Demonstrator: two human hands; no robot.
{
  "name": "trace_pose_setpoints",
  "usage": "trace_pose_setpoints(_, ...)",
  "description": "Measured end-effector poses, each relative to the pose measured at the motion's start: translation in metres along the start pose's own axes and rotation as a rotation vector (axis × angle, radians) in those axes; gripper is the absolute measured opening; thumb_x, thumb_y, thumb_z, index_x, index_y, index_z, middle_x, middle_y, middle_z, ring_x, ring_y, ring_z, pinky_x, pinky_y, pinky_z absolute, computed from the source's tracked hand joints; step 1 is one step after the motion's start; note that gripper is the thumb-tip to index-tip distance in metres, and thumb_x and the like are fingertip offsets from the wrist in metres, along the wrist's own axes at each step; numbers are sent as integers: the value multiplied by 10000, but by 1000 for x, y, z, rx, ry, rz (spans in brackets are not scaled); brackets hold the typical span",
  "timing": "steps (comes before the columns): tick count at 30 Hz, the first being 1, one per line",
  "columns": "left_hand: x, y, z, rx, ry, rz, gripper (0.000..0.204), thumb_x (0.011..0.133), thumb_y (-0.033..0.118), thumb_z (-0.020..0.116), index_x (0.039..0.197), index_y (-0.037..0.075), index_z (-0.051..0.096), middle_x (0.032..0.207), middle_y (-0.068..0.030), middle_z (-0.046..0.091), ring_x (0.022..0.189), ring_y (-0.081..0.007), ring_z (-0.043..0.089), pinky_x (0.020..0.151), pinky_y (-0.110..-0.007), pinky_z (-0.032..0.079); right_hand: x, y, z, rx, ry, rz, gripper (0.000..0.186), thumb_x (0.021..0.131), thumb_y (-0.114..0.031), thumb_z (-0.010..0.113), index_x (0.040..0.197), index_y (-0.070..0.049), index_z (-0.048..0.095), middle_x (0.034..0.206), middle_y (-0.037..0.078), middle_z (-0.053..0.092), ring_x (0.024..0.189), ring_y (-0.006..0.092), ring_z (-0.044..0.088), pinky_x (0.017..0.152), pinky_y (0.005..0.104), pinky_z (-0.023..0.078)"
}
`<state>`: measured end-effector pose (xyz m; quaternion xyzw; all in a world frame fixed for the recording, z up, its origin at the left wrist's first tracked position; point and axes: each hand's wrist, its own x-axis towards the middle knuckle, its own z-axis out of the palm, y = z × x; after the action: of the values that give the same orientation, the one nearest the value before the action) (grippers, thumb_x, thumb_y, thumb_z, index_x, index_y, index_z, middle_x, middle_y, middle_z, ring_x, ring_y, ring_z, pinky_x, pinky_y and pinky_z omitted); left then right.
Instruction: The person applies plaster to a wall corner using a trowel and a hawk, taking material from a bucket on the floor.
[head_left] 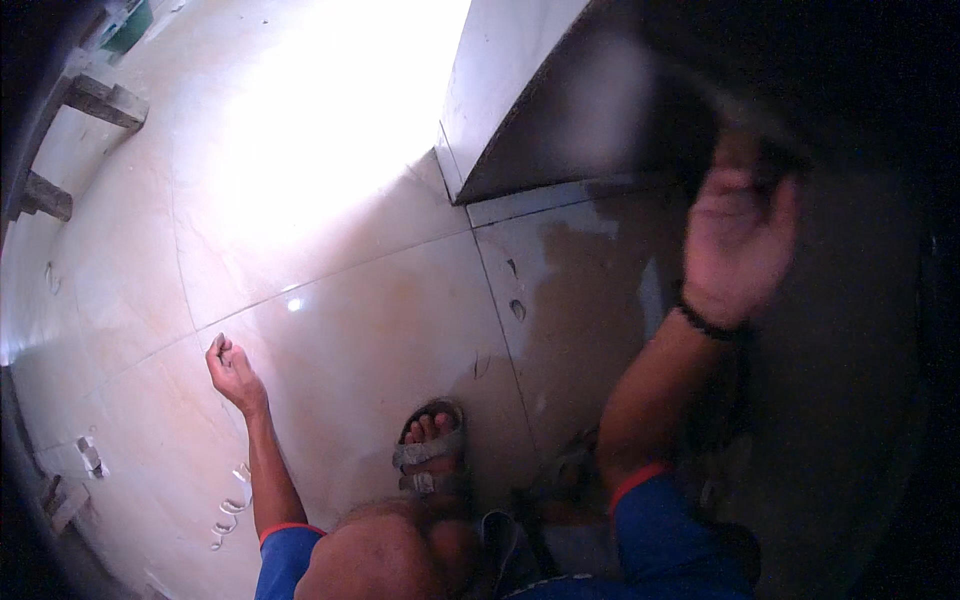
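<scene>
Right hand [738, 235] against dark, blurred slab [590, 110] edge.

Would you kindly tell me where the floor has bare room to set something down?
The tiled floor lies bare between the left hand, the sandalled foot and the dark slab. It is crowded lower right, around the right hand, and at the left rim by the wooden blocks.
</scene>
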<state>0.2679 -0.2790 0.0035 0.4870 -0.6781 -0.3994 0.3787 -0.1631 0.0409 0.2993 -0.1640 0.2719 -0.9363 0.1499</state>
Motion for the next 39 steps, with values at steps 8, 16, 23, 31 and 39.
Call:
trace_pose_setpoints(8,3,2,0,-13,18,-2,333,870,57,505,1172,-83,507,1123,-171,546,1041,-230,529,943,-348,419,-65,146,-163,-62,703,346,119,872,-143,581,965,-79,617,957,73,672,831,234,637,654,346,517)
trace_pose_setpoints(16,5,8,4,36,20,31,330,858,61,515,1160,-74,521,1113,-160,553,1023,-235,539,933,-359,426,-37,148,-143,-57,547,285,207,850,-147,629,1049,-111,585,988,43,650,879,193,611,635,324,523)
trace_pose_setpoints(23,4,8,4,42,32,95,333,860,55,516,1171,-64,523,1110,-167,560,1029,-264,552,921,-373,433,-10,86,-20,-18,362,113,120,897,-147,593,978,-62,616,970,72,678,817,201,640,615,279,528)
trace_pose_setpoints(31,4,11,4,81,40,99,322,858,22,513,1168,-65,523,1108,-172,565,1023,-273,563,906,-373,444,38,4,79,-53,111,6,276,924,-165,542,1155,-14,557,1161,140,616,1030,270,609,740,313,573)
trace_pose_setpoints(39,4,14,3,62,40,114,306,859,18,506,1152,-70,523,1095,-186,561,1004,-284,574,867,-375,465,7,-45,87,-327,-127,-210,395,939,-195,516,1295,-35,454,1251,132,558,1099,257,563,714,307,525)
